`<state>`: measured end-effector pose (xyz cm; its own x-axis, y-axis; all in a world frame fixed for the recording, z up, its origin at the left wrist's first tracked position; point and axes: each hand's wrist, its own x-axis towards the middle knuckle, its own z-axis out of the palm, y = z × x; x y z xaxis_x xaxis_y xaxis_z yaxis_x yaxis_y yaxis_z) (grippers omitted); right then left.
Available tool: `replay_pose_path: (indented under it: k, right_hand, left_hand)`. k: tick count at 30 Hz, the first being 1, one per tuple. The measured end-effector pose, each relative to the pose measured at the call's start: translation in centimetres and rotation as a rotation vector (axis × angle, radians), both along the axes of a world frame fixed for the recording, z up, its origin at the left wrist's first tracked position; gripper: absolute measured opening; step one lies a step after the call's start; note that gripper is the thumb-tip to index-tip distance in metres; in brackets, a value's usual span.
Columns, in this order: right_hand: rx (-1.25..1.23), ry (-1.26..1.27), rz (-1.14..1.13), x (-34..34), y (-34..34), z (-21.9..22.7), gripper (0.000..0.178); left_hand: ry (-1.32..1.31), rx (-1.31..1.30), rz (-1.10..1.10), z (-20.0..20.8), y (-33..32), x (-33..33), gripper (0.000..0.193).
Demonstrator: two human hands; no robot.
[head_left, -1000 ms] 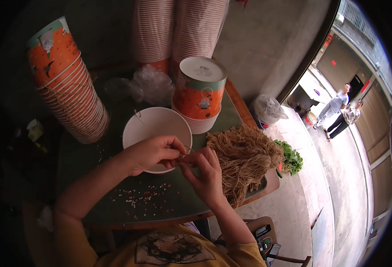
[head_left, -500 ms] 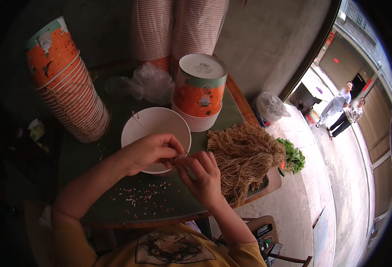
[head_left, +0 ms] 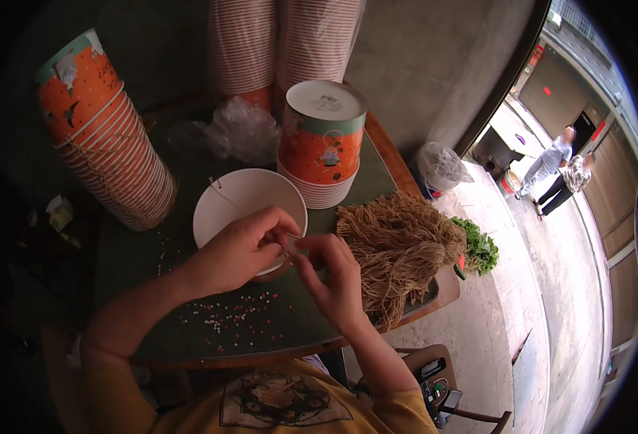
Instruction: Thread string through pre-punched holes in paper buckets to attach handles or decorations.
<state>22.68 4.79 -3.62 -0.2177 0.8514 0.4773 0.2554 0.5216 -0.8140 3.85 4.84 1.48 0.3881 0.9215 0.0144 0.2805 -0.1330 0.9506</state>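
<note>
Over bowl (head_left: 254,189) rim, left hand (head_left: 241,250), right hand (head_left: 335,282) near brown strands (head_left: 398,253)

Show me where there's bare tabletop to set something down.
Bare: the table between left forearm and scattered beads, plus a narrower patch toward the right forearm. Crowded: the back, with tub stacks and plastic bag; the right, under brown strands.
</note>
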Motion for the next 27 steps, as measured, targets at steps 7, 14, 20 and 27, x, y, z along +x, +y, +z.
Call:
replay_pose_path:
  k: [7,14,20,27]
  right_hand:
    - [0.127,-0.098,-0.004,-0.7,0.6,0.2,0.014]
    - [0.189,-0.090,-0.045,-1.1,0.2,-0.2,0.014]
    - [0.383,-0.181,-0.117,-1.1,0.0,-1.0,0.021]
    - [0.481,-0.163,-0.130,-1.1,0.0,-1.5,0.025]
  left_hand:
    - [0.135,0.226,-0.008,-0.1,-0.5,0.1,0.024]
    - [0.327,0.381,0.010,-0.7,-0.5,0.0,0.016]
    - [0.435,0.574,0.112,-0.3,-1.2,1.1,0.016]
    - [0.259,0.360,0.209,-1.0,-1.6,1.3,0.014]
